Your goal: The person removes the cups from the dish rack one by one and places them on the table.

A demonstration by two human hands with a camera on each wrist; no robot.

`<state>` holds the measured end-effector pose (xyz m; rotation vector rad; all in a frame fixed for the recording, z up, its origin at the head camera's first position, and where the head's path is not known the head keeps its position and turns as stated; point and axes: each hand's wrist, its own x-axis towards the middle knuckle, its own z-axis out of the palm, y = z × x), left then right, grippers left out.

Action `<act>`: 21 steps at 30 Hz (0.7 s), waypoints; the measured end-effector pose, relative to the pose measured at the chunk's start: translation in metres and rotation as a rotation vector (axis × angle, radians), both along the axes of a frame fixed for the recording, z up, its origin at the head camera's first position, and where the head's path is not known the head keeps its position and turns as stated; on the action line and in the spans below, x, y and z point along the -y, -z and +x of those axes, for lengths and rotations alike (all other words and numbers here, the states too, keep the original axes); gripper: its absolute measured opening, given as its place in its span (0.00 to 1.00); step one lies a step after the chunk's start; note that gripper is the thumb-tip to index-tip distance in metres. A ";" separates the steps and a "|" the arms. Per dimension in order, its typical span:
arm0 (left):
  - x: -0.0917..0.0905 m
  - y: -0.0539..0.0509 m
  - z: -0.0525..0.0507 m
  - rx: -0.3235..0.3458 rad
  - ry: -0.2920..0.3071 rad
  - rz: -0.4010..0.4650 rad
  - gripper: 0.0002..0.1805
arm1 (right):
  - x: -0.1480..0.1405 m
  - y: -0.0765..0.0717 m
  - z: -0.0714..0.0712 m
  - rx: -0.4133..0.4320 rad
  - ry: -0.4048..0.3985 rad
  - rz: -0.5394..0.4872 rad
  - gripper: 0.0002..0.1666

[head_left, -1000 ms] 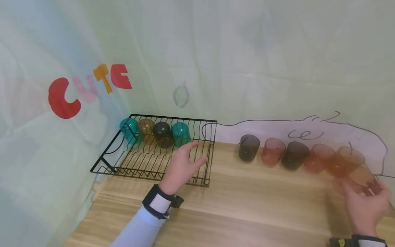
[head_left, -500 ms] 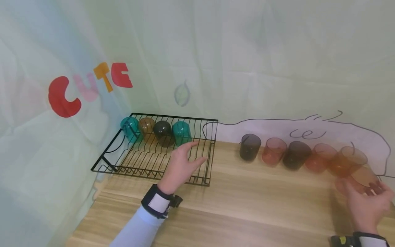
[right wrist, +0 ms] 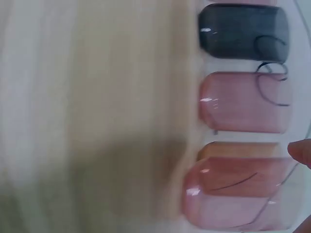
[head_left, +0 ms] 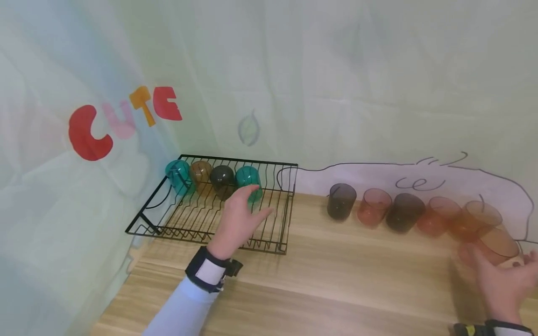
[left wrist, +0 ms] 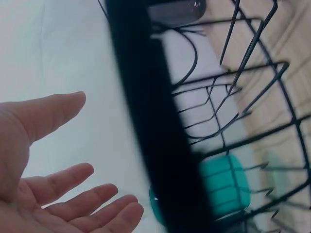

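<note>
My left hand point(head_left: 237, 221) hovers over the front of the black wire rack point(head_left: 235, 243), thumb and fingers spread, holding nothing. In the left wrist view that hand point(left wrist: 63, 189) is beside the rack's thick dark bar point(left wrist: 150, 107), with a teal glass point(left wrist: 226, 184) beyond. The right hand point(head_left: 504, 284) is at the nearest pink glass point(head_left: 483, 254) at the far right, thumb and fingers parted around it; contact is unclear. In the right wrist view, fingertips point(right wrist: 301, 151) show near that pink glass point(right wrist: 233, 211), which overlaps an amber one point(right wrist: 238, 149).
Upside-down glasses, teal point(head_left: 180, 177), amber point(head_left: 201, 175), dark point(head_left: 222, 179) and teal point(head_left: 248, 177), line the rack's back. Along the wall stand upright glasses, dark point(head_left: 341, 203), pink point(head_left: 373, 207), dark point(head_left: 405, 212), pink point(head_left: 437, 215) and amber point(head_left: 475, 219).
My left hand has moved slightly left and up over the rack. The right hand's fingers have spread away from the pink glass's rim, and the hand has shifted slightly right.
</note>
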<state>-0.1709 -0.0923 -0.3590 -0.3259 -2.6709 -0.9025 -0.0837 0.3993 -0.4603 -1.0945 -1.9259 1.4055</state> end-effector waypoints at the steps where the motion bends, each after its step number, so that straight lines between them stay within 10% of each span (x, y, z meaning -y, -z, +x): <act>1: 0.001 -0.002 -0.001 -0.010 -0.005 -0.008 0.34 | 0.001 -0.003 0.002 -0.012 0.000 0.017 0.61; 10: 0.006 -0.018 -0.011 -0.079 -0.065 -0.129 0.43 | 0.047 -0.059 0.003 -0.362 -0.106 0.136 0.55; 15: 0.007 -0.022 -0.018 -0.091 -0.080 -0.182 0.46 | 0.082 -0.070 0.000 -0.328 -0.155 0.311 0.52; 21: 0.006 -0.025 -0.025 -0.052 -0.093 -0.237 0.48 | 0.126 -0.076 0.002 -0.250 -0.462 0.400 0.49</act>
